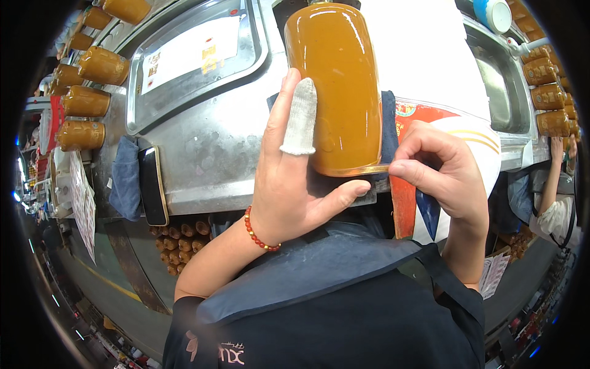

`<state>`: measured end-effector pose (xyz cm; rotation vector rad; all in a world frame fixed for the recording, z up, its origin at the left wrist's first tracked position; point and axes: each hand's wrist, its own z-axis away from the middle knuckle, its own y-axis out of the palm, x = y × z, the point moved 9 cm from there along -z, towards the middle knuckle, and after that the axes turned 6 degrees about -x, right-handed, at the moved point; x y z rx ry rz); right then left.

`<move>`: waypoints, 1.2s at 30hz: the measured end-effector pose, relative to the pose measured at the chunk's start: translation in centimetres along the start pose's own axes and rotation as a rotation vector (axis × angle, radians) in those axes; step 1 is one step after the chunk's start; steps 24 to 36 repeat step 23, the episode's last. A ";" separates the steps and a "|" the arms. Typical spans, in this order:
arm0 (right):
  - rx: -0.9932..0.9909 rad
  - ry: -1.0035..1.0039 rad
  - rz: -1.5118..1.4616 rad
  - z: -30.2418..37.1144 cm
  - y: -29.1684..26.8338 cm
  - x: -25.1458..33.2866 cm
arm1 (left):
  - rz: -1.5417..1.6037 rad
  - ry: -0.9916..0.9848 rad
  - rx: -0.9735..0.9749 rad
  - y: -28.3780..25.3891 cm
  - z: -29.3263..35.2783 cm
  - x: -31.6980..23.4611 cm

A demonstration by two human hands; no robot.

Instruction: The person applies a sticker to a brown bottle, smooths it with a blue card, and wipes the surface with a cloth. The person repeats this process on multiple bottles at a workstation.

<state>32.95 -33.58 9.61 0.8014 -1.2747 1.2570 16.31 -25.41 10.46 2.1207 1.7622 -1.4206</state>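
Observation:
A large glossy amber-brown bottle (335,86) lies on its side in front of me, its base toward me. My left hand (286,178) rests along the bottle's left side, open, with fingers stretched out and thumb apart near the base. One of its fingers wears a white knitted finger cover (301,117). At the base's right edge, my right hand (445,169) pinches the end of a thin gold strip (369,170) that runs along the rim. A dark blue pointed piece (426,214) shows below that hand; how it is held is hidden.
On the metal bench, a tray (136,101) with printed sheets sits left of the bottle. A phone (152,184) and folded blue cloth (126,178) lie near the bench's left edge. Brown jars (85,101) line the far left. A metal sink (501,80) is at right; another person's arm (551,175) shows beyond.

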 end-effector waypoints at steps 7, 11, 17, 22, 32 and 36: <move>-0.015 -0.005 0.036 0.0 -0.2 0.0 | 0.027 -0.013 -0.018 0.0 -0.1 0.1; -0.041 0.000 0.009 -0.3 -0.3 -0.9 | 0.030 -0.010 -0.016 0.1 0.1 0.1; -0.022 0.074 0.028 -1.0 -0.1 -2.2 | -0.186 0.044 -0.018 0.1 -0.4 -1.3; 0.013 0.101 0.004 -1.0 0.1 -2.5 | -0.311 0.144 -0.007 1.0 -0.7 -1.6; 0.011 0.101 0.001 -1.0 0.1 -2.5 | -0.311 0.146 -0.003 1.0 -0.7 -1.6; 0.011 0.101 0.001 -1.0 0.1 -2.5 | -0.311 0.146 -0.003 1.0 -0.7 -1.6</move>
